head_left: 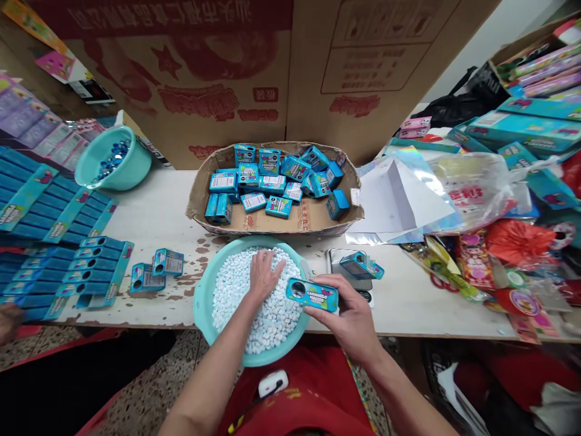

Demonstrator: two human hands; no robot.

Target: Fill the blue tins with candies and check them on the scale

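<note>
My left hand (264, 274) reaches into the turquoise basin (200, 312), its thumb apart from the fingers and its fingertips among small pale candies (267, 330). Above the basin's right side, my right hand (349, 312) grips a blue candy box (313, 295) between thumb and fingers. The printed face with a dark round opening is turned up. Just beyond that hand, another blue box (358, 265) lies tilted on a small scale (338, 260).
Behind the basin, a cut-down cardboard tray (281, 225) holds many blue boxes. Two boxes (167, 262) stand left, near stacked display packs (97, 272) and a smaller basin (131, 163). Plastic bags (467, 188) and wrappers crowd the right. Another person's hand (9, 321) shows at far left.
</note>
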